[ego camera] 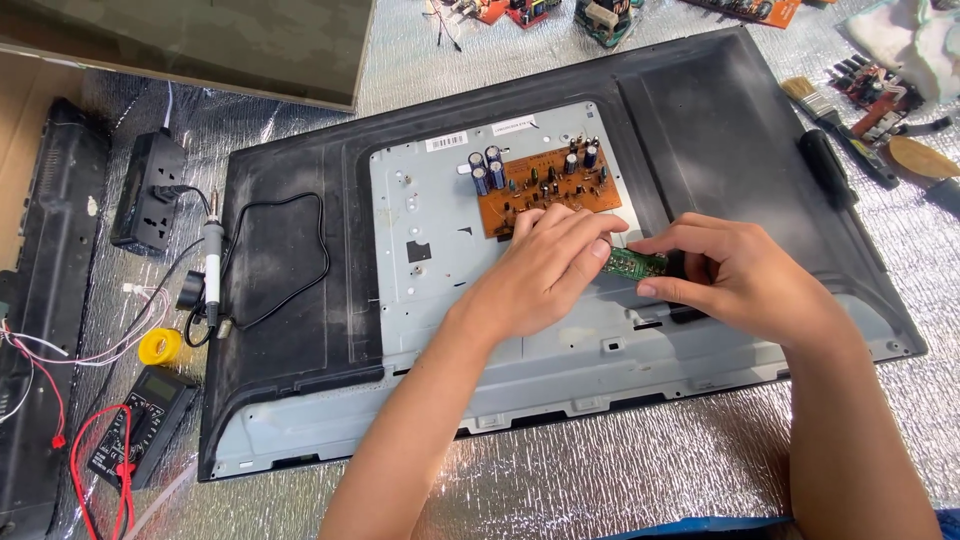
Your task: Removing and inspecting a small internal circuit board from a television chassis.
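Here, both hands meet over the middle of a flat television back (300, 300), a wide black plastic shell with its cover off and a dull grey metal plate (430, 290) bared inside. The left hand (545, 270) lies knuckles up, its fingers curled and pinching the near end of a small green circuit board (635, 263); the right hand (730, 275) pinches the other end between thumb and fingertips. That little board is narrow and oblong, held just above the grey plate, right beside the lower edge of a larger orange-brown circuit board (545, 185) studded with blue cylindrical capacitors.

The worktop (620, 460) is covered in crinkled silver foil sheeting, quilted and shiny. To the left lie a soldering iron (212, 265) with its looping black cord, a black power strip (150, 190), a yellow reel (160, 347) and a dark multimeter (140, 420) with red leads. At the right, beyond the shell's slanting edge, a wooden-handled brush (825, 110) lies among loose parts.

The shell's near edge sits well back from the worktop's front, leaving a bare band of foil where the forearms cross. Around the hands the grey plate is flat and open, with only small slots and tabs.
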